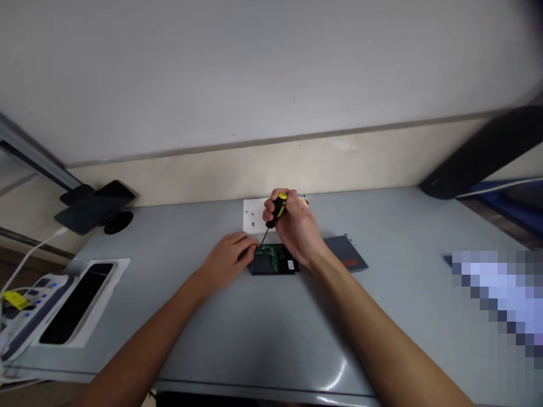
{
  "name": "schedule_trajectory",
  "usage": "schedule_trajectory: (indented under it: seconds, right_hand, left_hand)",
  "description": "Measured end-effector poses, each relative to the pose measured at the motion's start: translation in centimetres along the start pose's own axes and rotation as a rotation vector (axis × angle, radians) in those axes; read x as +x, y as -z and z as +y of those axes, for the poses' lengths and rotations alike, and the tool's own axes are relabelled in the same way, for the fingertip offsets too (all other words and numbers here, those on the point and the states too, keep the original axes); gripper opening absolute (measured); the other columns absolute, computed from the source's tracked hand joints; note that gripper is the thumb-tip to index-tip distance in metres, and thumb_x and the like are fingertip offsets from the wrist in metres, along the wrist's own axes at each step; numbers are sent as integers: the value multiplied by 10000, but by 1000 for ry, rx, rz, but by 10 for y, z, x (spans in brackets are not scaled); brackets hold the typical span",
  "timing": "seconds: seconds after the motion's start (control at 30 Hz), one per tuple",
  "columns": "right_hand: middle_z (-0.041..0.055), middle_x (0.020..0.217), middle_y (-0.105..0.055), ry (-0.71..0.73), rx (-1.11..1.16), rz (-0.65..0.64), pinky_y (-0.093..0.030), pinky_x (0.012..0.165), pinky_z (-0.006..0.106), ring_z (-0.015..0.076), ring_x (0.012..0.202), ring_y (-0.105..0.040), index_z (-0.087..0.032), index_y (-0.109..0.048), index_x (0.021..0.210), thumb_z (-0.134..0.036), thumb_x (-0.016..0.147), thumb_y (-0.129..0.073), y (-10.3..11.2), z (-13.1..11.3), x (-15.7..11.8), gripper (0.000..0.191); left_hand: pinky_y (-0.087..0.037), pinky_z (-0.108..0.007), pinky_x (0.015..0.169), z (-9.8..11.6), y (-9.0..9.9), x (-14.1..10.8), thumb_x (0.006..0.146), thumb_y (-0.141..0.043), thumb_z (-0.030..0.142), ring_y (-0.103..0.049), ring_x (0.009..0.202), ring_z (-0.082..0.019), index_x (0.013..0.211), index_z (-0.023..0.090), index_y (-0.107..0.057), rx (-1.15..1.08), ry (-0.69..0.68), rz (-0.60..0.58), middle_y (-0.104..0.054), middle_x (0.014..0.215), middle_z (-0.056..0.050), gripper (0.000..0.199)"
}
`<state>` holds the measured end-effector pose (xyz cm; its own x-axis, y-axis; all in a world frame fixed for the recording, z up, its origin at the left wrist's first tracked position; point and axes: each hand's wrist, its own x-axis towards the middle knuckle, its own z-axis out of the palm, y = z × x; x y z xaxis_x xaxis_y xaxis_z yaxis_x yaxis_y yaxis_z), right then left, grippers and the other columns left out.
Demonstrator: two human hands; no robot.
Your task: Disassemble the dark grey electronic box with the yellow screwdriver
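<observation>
A black device with an exposed green circuit board (pixel 275 263) lies flat on the grey table. My right hand (pixel 297 223) is wrapped round a black and yellow screwdriver (pixel 279 207), which slants down so that its tip meets the upper left part of the board. At the device's left edge is my left hand (pixel 231 257), its fingers bent and pressed together near the screwdriver tip; whatever lies between them is too small to make out. Behind the device, a white sheet (pixel 250 223) carries several small dark screws, partly covered by my right hand.
A dark flat panel (pixel 345 253) lies right of the device. On the left are a phone on a stand (pixel 97 208), a black phone-like slab (pixel 78 302) on white paper and a power strip (pixel 36 316). A black cylinder (pixel 479 152) leans at the back right.
</observation>
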<state>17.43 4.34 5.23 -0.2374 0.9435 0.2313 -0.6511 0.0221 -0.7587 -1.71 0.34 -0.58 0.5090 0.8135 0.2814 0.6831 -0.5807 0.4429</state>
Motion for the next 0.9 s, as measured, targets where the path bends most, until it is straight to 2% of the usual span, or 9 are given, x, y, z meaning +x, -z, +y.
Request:
schedule_trajectory:
  seconds: [0.13, 0.27, 0.33, 0.43, 0.53, 0.7, 0.83, 0.9]
  right_hand:
    - [5, 752, -444, 34, 92, 38, -380, 617, 301, 152, 661, -409, -241, -592, 897, -601, 959, -571, -5, 7, -2, 366]
    - [-30, 697, -420, 64, 77, 37, -335, 607, 278, 137, 640, -393, -249, -527, 841, -419, 898, -738, -5, 8, -5, 277]
    - [-24, 728, -490, 83, 4, 6, -365, 661, 282, 138, 685, -453, -244, -525, 832, -373, 908, -735, -3, 7, -6, 258]
    - [16, 833, -579, 95, -147, -54, -403, 746, 306, 157, 794, -531, -230, -604, 894, -400, 977, -637, -2, 5, -5, 193]
    - [23, 818, -549, 63, -123, -103, -396, 705, 309, 157, 750, -508, -220, -643, 967, -462, 1008, -557, -3, 6, -4, 260]
    - [-13, 709, -447, 72, -25, -63, -351, 622, 303, 149, 636, -412, -244, -567, 948, -536, 1005, -522, -9, 11, -5, 301]
    - [-53, 656, -401, 100, -88, -85, -299, 605, 286, 134, 595, -351, -271, -483, 936, -470, 981, -616, -11, 14, -9, 243]
    - [-44, 678, -449, 101, -116, -104, -321, 631, 291, 140, 625, -392, -268, -482, 917, -445, 982, -621, -10, 13, -9, 234]
  left_hand:
    - [-474, -347, 890, 1, 0, 0, 1083, -424, 266, -603, 931, -185, 1128, 216, -653, -2, 2, -1, -648, 987, -37, 239]
    - [-472, -341, 877, 0, 1, 0, 1086, -418, 269, -598, 920, -184, 1109, 210, -652, -19, 6, -15, -644, 970, -34, 243]
    - [-471, -342, 881, 0, 1, 0, 1084, -417, 267, -602, 927, -186, 1105, 211, -652, -22, 4, -12, -650, 974, -35, 243]
    - [-472, -343, 878, 0, 1, 1, 1084, -409, 270, -609, 933, -190, 1097, 214, -651, -20, -3, -9, -659, 977, -37, 249]
    - [-478, -343, 876, 1, 1, 1, 1082, -406, 267, -613, 934, -191, 1082, 213, -649, -19, -5, -5, -666, 974, -38, 249]
    - [-488, -344, 875, 1, 0, 0, 1081, -399, 264, -623, 935, -190, 1072, 218, -651, 0, -8, 19, -672, 968, -38, 256]
    - [-495, -351, 879, 1, -1, 0, 1081, -396, 266, -628, 939, -194, 1074, 215, -651, 7, -12, 27, -676, 981, -43, 260]
    - [-494, -357, 887, 1, -2, 0, 1083, -390, 269, -627, 945, -196, 1080, 214, -648, 12, -12, 22, -676, 991, -46, 264]
